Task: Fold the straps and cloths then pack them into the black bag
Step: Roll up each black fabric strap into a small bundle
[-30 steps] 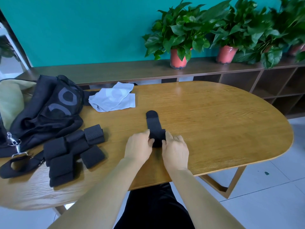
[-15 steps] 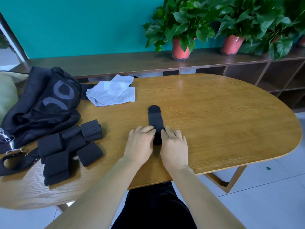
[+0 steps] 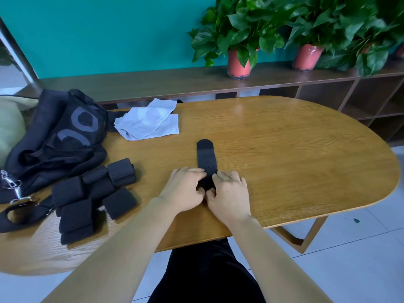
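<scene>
Inspected: one black perforated strap, flat on the table, near end bunched inside the grip, free length running straight away from it to a rounded tab. Pinched at that near end by left hand and right hand, fingers curled over the top, thumbs tucked in on the near side.

Judged light, soft and limp. Mesh-faced, so unlikely to slip. Likely to spring open if released, so best held across the full width at the fold. Not fragile.

To the left of the grip, well apart: folded straps, piled loose on the tabletop, not yet packed. Beyond those, farther left: black bag, slumped, mouth and contents not discernible. Ahead and left of the grip: pale cloths, crumpled, unfolded, near the bag.
</scene>
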`<control>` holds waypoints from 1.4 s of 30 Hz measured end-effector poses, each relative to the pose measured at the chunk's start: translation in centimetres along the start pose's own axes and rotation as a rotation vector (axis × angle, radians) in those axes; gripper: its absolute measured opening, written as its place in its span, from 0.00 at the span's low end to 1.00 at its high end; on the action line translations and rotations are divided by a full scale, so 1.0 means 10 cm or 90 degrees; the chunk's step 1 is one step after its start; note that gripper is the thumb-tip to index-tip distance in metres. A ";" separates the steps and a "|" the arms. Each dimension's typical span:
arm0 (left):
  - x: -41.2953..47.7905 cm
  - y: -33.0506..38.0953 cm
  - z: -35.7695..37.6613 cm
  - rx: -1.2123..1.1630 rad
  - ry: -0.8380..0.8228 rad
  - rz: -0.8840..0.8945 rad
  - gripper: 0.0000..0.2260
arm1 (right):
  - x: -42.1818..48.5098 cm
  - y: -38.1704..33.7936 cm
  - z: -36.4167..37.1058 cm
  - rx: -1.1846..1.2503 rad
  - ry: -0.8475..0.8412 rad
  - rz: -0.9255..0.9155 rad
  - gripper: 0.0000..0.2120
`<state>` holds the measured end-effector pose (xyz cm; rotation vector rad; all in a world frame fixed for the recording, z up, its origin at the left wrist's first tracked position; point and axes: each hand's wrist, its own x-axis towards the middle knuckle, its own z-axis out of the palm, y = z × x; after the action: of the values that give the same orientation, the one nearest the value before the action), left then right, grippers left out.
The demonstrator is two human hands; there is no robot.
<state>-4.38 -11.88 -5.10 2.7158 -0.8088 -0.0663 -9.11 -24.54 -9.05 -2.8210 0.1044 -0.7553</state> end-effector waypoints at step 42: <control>-0.13 0.17 0.06 -0.028 0.148 -0.197 0.05 | 0.01 -0.12 0.06 -0.095 0.131 0.018 0.27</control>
<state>-6.41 -12.70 -5.23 2.7159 -0.3149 0.1591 -8.66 -23.22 -9.26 -2.8641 0.2419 -1.0710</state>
